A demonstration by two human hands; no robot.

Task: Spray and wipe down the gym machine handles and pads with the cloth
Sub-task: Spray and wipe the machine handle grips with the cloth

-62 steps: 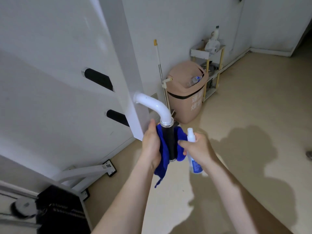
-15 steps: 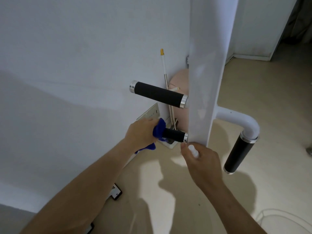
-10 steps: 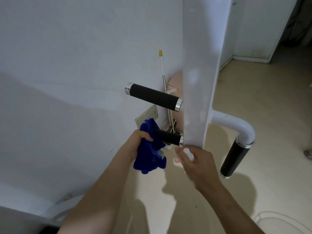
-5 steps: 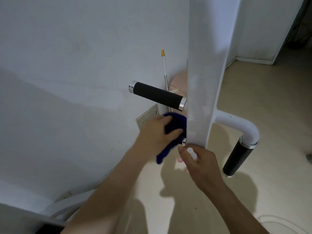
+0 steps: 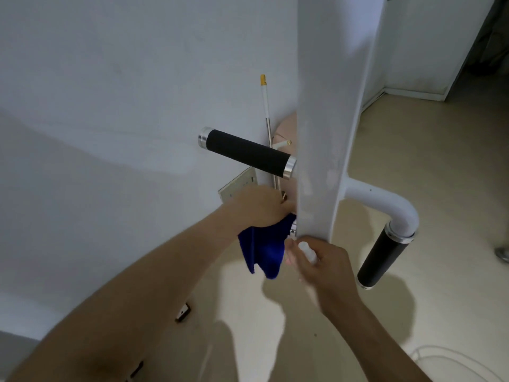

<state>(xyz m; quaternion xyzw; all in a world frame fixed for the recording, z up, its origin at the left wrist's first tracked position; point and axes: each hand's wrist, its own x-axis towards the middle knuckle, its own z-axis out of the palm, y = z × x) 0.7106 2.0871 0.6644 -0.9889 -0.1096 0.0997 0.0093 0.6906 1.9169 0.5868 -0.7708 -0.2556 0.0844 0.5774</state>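
Here, the left hand [image 5: 261, 206] gripped the blue cloth [image 5: 264, 249] around the mostly hidden lower handle [image 5: 293, 229], against the white post [image 5: 325, 119]. The right hand [image 5: 325, 266], just beside it, clutched the spray bottle [image 5: 307, 249]. The upper black handle [image 5: 245, 153] lay above the left hand, which was nearer, and ran leftward from the post.

No text can be read anywhere — marks on the wall plate [image 5: 238, 186] are too small.

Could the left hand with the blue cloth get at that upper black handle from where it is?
Probably yes. The upper black handle sticks out from the white post just above the left hand and its blue cloth, with only open air between them.
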